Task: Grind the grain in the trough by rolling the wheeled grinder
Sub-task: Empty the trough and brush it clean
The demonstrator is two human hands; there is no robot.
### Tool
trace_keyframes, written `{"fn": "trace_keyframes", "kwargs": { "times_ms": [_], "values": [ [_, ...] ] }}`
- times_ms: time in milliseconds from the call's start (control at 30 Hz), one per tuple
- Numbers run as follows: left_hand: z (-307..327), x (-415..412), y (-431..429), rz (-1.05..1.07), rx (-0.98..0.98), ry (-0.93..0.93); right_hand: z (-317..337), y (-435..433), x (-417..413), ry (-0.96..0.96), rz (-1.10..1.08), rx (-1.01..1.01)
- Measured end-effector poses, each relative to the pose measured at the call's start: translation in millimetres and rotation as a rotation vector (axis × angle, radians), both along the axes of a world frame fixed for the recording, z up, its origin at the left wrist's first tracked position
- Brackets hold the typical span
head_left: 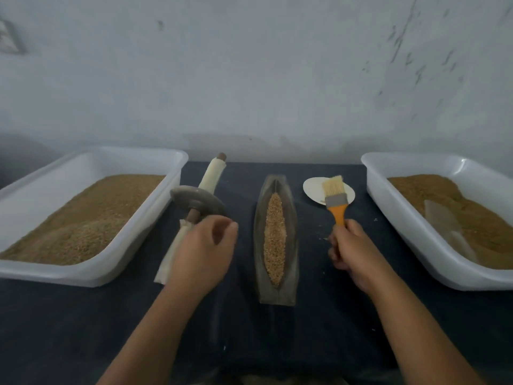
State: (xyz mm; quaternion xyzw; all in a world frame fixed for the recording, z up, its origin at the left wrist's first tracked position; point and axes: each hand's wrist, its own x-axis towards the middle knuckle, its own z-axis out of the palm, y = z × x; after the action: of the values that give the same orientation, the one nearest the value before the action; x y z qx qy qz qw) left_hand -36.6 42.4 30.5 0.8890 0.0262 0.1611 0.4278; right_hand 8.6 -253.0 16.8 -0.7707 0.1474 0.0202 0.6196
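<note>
The wheeled grinder [197, 202] lies left of centre, axle slanting up the frame beside the trough [292, 245] of grain [274, 240], under our nearer left hand [204, 248], curled over its handle though we cannot tell if gripping, while our right hand [348, 247] clasps the brush [335, 194]

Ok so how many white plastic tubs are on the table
2. One white plastic tub sits at the left of the dark table, beside the grey wheeled grinder; the other sits at the right, beyond the orange-handled brush. None seems hidden.
</note>
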Motion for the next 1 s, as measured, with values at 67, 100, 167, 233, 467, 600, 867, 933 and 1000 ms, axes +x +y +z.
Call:
{"fn": "trace_keyframes", "kwargs": {
  "times_ms": [67,100,167,233,467,600,867,933,1000],
  "values": [
    [5.0,17.8,-29.5,-0.25,-0.45,0.366,5.1,23.2,1.3,0.033,0.041,0.061],
    [5.8,26.7,-38.9,-0.3,-0.589,0.473,6.2,33.6,0.5,0.039,0.074,0.026],
    [4.1,40.1,-50.4,-0.286,-0.783,0.529,7.1,50.1,-2.2,0.005,0.127,-0.086],
    [-0.7,47.8,-54.1,-0.265,-0.931,0.535,7.0,59.8,-3.0,-0.042,0.147,-0.172],
    [-12.9,54.5,-65.7,-0.262,-1.049,0.577,10.2,57.0,-3.7,-0.103,0.168,-0.132],
    [-11.5,50.5,-69.8,-0.321,-1.135,0.614,17.1,47.9,-4.2,-0.085,0.141,-0.103],
    [-8.0,39.2,-76.2,-0.391,-1.487,0.605,24.7,55.8,-13.7,-0.152,0.206,-0.148],
    [-10.7,35.0,-74.1,-0.358,-1.494,0.62,24.8,55.5,-20.2,-0.182,0.191,-0.126],
    [-11.2,29.5,-70.0,-0.352,-1.517,0.604,27.2,48.7,-26.6,-0.199,0.129,-0.066]
  ]
}}
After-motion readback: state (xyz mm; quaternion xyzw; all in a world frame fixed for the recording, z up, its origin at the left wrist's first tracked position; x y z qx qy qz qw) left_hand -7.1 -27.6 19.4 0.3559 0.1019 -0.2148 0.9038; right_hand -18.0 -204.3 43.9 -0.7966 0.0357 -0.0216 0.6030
